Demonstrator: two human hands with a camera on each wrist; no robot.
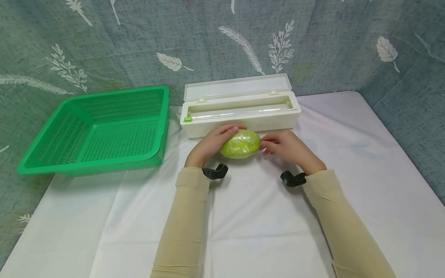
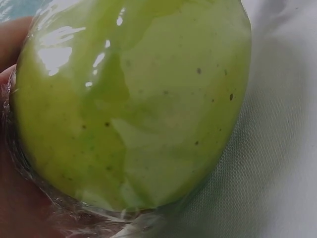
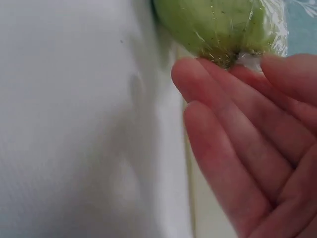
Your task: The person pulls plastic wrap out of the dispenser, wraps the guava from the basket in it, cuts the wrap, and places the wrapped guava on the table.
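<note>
A yellow-green mango, speckled with dark dots, is wrapped in shiny cling film. My left hand grips its left end, thumb on top and fingers round the far side. In the left wrist view the film is bunched and wrinkled near that palm. At the mango's other end, my right hand pinches a gathered bit of film between thumb and forefinger. The right wrist view shows its other fingers extended loosely below the fruit.
Behind the hands stands a white cling film dispenser, lid raised, with a film roll inside and a green slider. A green plastic basket is at the left. A patterned curtain hangs behind the white-covered table.
</note>
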